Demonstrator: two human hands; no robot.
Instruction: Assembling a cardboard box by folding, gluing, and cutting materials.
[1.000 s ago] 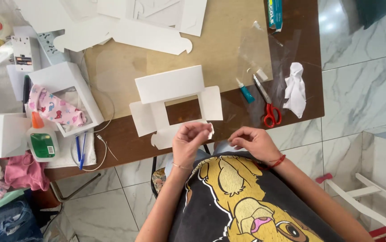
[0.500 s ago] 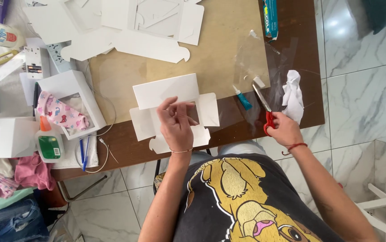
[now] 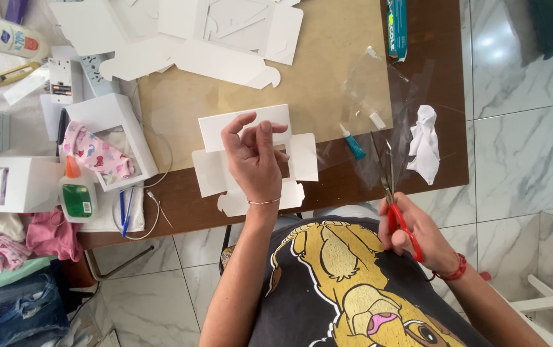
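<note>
A flat white cardboard box cut-out (image 3: 302, 157) with a window hole lies on the brown table (image 3: 180, 205) near its front edge. My left hand (image 3: 255, 159) hovers over the middle of the cut-out, fingers curled and apart, holding nothing that I can see. My right hand (image 3: 418, 234) sits at the table's front edge and grips red-handled scissors (image 3: 389, 186), blades pointing away from me over a clear plastic sheet (image 3: 385, 103).
A small blue glue tube (image 3: 354, 142) and a crumpled white tissue (image 3: 425, 144) lie by the scissors. More white cut-outs (image 3: 225, 61) cover the far side. At the left stand window boxes with patterned cloth (image 3: 96, 154), a green-labelled glue bottle (image 3: 77, 193) and blue pens (image 3: 124, 205).
My right hand went from my lap to the table edge and took hold of the scissors. My left hand lifted from the lower flap to over the cut-out's middle.
</note>
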